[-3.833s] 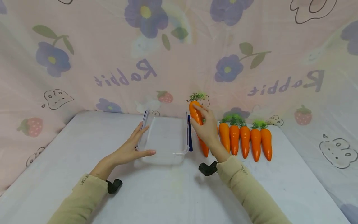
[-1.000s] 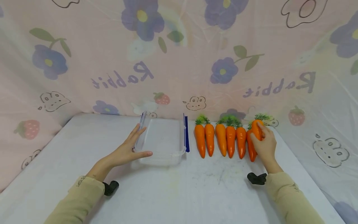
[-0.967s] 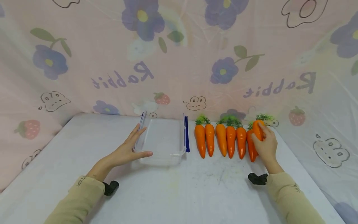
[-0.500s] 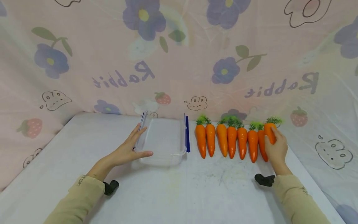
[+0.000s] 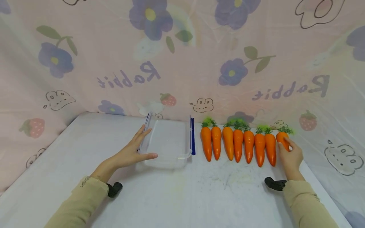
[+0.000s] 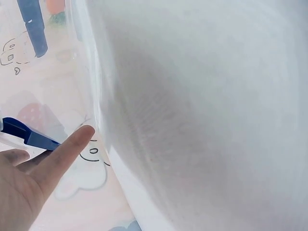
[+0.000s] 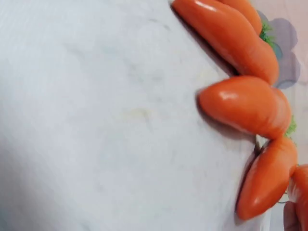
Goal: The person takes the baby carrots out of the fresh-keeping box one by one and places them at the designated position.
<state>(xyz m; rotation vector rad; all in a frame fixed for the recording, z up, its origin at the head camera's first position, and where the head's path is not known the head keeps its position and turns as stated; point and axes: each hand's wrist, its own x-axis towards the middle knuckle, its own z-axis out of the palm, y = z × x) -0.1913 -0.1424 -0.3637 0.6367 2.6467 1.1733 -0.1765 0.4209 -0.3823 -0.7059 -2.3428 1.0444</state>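
Observation:
At the right end of a row of carrots, my right hand [image 5: 291,160] grips one carrot [image 5: 282,138] with thumb and fingers round its upper part. Its green leafy top points to the back cloth, while its lower part is hidden by the hand. In the right wrist view only a bit of this carrot [image 7: 300,185] shows at the lower right edge. My left hand [image 5: 128,154] rests on the left side of a clear plastic container [image 5: 166,162], fingers spread and straight. A blue latch [image 6: 29,134] of the container shows by its fingers in the left wrist view.
Several other carrots [image 5: 249,147] lie side by side between the container and the right hand, tips toward the person. The container's right side has a blue latch flap [image 5: 193,136]. A printed cloth [image 5: 182,69] hangs behind the white table [image 5: 176,196].
My right hand has moved from beside the container to the right end of the row, then a little further right and lower, still holding a carrot. My left hand stays at the container.

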